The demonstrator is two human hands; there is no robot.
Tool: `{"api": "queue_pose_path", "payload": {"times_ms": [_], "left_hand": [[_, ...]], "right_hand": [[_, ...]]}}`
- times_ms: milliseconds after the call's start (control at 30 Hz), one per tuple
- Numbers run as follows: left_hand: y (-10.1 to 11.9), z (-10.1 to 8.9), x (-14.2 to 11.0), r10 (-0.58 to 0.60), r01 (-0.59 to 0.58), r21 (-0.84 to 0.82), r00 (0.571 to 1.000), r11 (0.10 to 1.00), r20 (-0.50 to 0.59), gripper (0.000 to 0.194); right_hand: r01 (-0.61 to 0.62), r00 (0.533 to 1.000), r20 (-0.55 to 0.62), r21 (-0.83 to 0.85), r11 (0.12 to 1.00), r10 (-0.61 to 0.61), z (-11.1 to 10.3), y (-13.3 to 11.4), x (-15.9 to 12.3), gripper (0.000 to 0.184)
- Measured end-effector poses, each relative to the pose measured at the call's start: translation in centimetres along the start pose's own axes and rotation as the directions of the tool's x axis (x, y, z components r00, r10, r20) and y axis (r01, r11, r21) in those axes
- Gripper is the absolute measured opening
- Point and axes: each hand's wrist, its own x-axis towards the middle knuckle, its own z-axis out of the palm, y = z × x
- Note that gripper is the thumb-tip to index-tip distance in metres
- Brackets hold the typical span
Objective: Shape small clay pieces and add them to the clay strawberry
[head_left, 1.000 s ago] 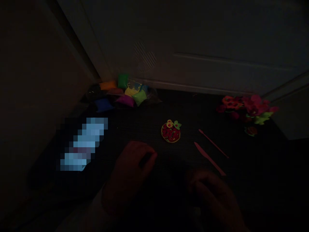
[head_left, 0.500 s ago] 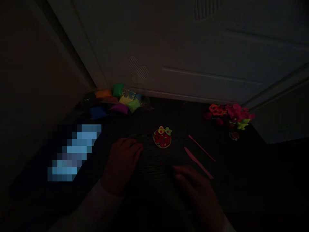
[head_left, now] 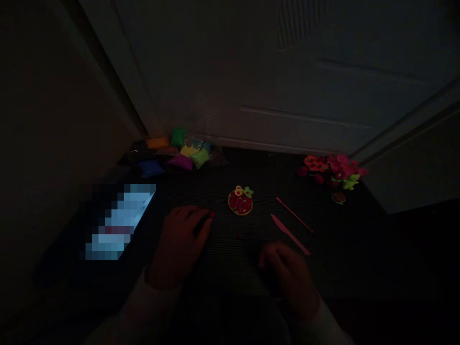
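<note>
My left hand (head_left: 181, 239) is closed in a pinch, a small red bit of clay (head_left: 212, 215) showing at the fingertips. Beside it to the right lies a round red clay piece (head_left: 240, 203) with a yellow rim, green marks and two little flowers on top. Another tiny red bit (head_left: 239, 235) rests on the dark table between my hands. My right hand (head_left: 285, 275) is curled near the table's front, fingers bent inward; whether anything is in them is hidden. Close to it lie a pink plastic knife (head_left: 289, 234) and a thin pink stick tool (head_left: 294, 214).
A glowing, blurred-out screen (head_left: 120, 223) is at left. Several coloured clay packets (head_left: 181, 162) sit at the back left. Bright clay flowers (head_left: 341, 167) and a small red-green piece (head_left: 338, 197) are at right. A pale panelled door or wall (head_left: 251, 86) stands behind the table.
The view has shifted. The tiny red bit between my hands now shows clearly. My right hand's fingers, stretched forward half a second ago, have curled in. A red bit now shows at my left fingertips.
</note>
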Motion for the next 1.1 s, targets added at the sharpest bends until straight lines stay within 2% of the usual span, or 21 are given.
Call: {"api": "queue_pose_path", "payload": {"times_ms": [167,267,400,533,633,700,767,900,1100], "left_hand": [[0.7,-1.4,-1.8,-0.083,0.080,-0.068,0.996,0.995,-0.040,0.021],[1.2,-1.9,-2.7,-0.099,0.093,-0.114,0.994,0.989,-0.042,0.020],[1.4,-1.8,-3.3,-0.139,0.134,-0.152,0.990,0.979,-0.024,0.020],[0.8,-1.0,-3.4,-0.184,0.171,-0.213,0.982,0.962,-0.046,0.020],[0.1,-0.6,-3.2,-0.325,0.315,-0.300,0.946,0.901,0.017,0.021],[-0.1,-0.7,-3.0,-0.432,0.433,-0.359,0.898,0.827,0.086,0.024],[-0.3,-0.9,-2.8,-0.496,0.503,-0.399,0.859,0.767,0.129,0.026],[-0.2,-1.2,-2.7,-0.517,0.523,-0.429,0.844,0.736,0.142,0.027],[-0.1,-1.3,-2.7,-0.513,0.528,-0.430,0.843,0.732,0.161,0.025]], "right_hand": [[-0.041,0.997,-0.072,0.007,0.999,0.041,0.4,0.5,-0.1,0.016],[-0.014,0.999,-0.038,-0.009,1.000,0.014,0.4,0.4,-0.1,0.015],[0.037,0.999,0.016,-0.017,0.999,-0.037,0.3,0.2,-0.1,0.020],[-0.035,0.999,-0.004,-0.042,0.999,0.035,0.3,0.3,-0.1,0.016],[-0.072,0.997,-0.008,-0.037,0.997,0.071,0.5,0.2,-0.1,0.017],[-0.039,0.999,0.003,-0.052,0.998,0.039,0.5,0.0,-0.1,0.020],[0.013,1.000,0.010,-0.082,0.997,-0.012,0.5,-0.2,-0.1,0.026],[0.077,0.997,0.000,-0.091,0.993,-0.077,0.6,-0.1,0.0,0.031],[0.111,0.993,-0.038,-0.034,0.993,-0.112,1.0,0.6,0.3,0.024]]}}
